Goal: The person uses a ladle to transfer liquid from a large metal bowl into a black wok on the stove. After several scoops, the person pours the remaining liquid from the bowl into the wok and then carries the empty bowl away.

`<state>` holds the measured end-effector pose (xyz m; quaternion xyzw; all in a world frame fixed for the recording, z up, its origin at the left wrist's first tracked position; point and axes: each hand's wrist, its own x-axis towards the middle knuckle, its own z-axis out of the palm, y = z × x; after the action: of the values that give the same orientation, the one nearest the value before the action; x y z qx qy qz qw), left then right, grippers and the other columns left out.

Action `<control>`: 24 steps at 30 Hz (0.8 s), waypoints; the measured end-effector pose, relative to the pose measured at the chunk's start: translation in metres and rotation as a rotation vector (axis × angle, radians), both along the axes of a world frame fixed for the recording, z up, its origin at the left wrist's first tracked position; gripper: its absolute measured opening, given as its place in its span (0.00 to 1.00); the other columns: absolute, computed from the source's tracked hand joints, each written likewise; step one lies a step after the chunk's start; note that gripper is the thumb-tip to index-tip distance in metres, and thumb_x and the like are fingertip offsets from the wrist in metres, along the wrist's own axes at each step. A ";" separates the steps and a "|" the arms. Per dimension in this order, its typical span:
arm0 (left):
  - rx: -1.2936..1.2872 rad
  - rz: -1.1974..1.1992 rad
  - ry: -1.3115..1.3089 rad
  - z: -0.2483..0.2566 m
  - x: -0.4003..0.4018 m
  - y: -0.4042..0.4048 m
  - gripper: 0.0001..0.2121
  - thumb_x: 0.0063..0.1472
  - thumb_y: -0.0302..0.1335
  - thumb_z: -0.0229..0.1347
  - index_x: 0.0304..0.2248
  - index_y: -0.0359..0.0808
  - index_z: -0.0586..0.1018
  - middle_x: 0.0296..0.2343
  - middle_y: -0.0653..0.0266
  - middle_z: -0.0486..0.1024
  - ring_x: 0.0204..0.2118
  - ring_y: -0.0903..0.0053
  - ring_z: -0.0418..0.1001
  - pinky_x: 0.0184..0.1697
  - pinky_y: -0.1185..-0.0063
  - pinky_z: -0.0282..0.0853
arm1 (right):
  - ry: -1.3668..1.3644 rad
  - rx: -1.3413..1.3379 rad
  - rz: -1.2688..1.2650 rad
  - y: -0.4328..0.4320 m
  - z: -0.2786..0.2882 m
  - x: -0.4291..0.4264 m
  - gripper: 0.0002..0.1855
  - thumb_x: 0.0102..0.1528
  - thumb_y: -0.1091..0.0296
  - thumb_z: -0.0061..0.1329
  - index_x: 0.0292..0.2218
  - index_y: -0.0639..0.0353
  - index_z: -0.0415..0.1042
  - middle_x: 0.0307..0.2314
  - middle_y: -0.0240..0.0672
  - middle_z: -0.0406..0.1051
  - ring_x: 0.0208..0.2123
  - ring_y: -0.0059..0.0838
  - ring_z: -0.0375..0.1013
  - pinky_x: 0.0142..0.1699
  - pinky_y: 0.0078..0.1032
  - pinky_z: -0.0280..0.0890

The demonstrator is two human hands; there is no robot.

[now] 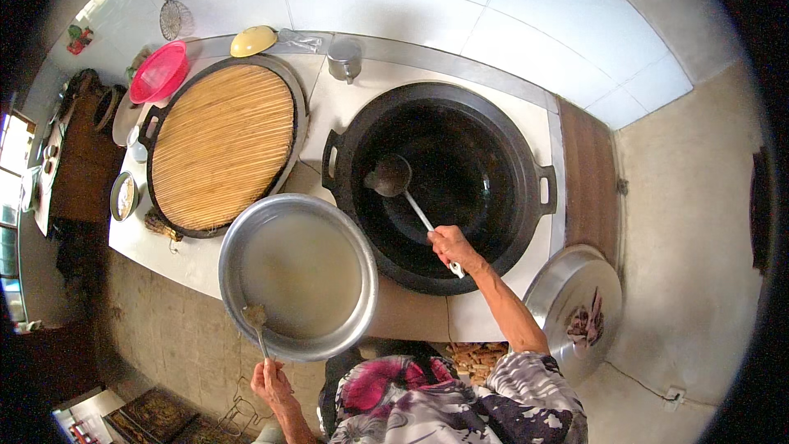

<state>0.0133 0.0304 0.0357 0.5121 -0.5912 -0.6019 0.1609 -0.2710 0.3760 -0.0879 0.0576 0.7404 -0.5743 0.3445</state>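
Observation:
My right hand (455, 248) grips the pale handle of a metal ladle (392, 175). The bowl of that ladle is over the left inside of a large black wok (439, 281) with two loop handles. Dark, shiny depth fills the wok; its contents cannot be made out. My left hand (273, 385) holds the handle of a smaller spoon (254, 316), whose bowl lies at the near-left rim of a metal basin (368, 296). Cloudy, greyish liquid (302, 274) fills much of the basin. This basin sits at the counter's front edge, left of the wok.
A round slatted lid (225, 145) covers a second wok at left. Behind stand a pink plastic basket (159, 73), a yellow bowl (253, 41) and a metal cup (344, 60). A small bowl (124, 196) lies far left. A large metal lid (576, 302) leans at right.

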 end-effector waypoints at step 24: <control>0.036 0.030 -0.002 -0.006 -0.003 0.000 0.14 0.57 0.34 0.53 0.18 0.35 0.69 0.10 0.78 0.57 0.10 0.92 0.50 0.12 0.88 0.40 | 0.136 0.811 0.124 0.136 -0.019 -0.021 0.15 0.57 0.67 0.38 0.30 0.75 0.65 0.15 0.50 0.68 0.12 0.39 0.71 0.15 0.33 0.66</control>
<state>0.0099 0.0302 0.0294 0.5244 -0.5729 -0.6093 0.1600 -0.2924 0.5125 -0.1071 0.1058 0.9298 -0.2169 0.2780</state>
